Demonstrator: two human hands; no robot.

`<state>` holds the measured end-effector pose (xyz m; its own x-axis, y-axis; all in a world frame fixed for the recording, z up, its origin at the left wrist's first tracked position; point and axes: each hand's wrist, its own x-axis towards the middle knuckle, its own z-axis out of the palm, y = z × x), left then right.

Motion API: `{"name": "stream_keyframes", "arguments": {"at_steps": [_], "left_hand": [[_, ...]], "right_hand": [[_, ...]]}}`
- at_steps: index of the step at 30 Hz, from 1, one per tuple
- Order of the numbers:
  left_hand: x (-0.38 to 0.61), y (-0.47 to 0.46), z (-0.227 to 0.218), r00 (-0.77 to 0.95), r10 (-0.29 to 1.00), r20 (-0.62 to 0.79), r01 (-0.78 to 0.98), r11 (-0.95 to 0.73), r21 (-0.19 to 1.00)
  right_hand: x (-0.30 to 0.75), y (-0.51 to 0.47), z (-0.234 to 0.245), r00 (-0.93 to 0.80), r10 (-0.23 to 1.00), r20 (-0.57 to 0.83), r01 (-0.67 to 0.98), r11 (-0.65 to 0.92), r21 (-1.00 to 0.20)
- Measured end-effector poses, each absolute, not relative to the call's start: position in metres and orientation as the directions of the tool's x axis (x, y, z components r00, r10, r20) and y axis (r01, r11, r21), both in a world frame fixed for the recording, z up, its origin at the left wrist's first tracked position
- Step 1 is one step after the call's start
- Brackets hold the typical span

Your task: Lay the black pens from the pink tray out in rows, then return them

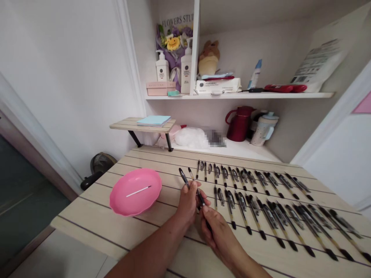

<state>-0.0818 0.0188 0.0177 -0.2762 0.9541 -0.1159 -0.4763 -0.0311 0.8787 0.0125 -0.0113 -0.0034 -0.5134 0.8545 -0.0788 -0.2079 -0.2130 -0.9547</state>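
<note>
Over the middle of the table, my left hand (188,201) closes round a black pen cap (183,175) and the front part of a pen (200,197). The pen's bare tip points away from me, beside the cap. My right hand (217,233) grips the rear of the same pen, its fingers wrapped round the dark end. Both hands touch or nearly touch each other. To their left is a pink bowl (116,204), in which a white pen refill (137,192) with a dark tip lies. Right of my hands, two rows of pens with caps beside them (269,216) lie slanted.
A small raised stand (124,124) holds light blue paper (154,120) at the back left. Behind the table, a red jug (240,124) and a pale bottle (263,130) stand in the cabinet. A black fan (101,164) is beyond the table's left edge.
</note>
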Motion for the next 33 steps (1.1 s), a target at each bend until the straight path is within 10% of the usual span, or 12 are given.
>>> {"name": "stream_keyframes", "arguments": {"at_steps": [7,20,33], "left_hand": [[-0.092,0.017,0.022,-0.096,0.994,-0.049,-0.499,-0.006,0.866],[-0.103,0.025,0.028,-0.288,0.956,-0.058,-0.507,-0.1,0.856],[-0.097,0.022,0.018,-0.138,0.99,0.002,-0.426,-0.062,0.902]], "right_hand": [[0.016,-0.007,0.001,-0.513,0.851,-0.113,-0.333,-0.319,-0.887],[0.029,0.01,0.002,-0.4,0.912,-0.091,-0.242,-0.201,-0.949],[0.039,0.039,0.022,-0.336,0.906,0.257,0.47,0.398,-0.788]]}}
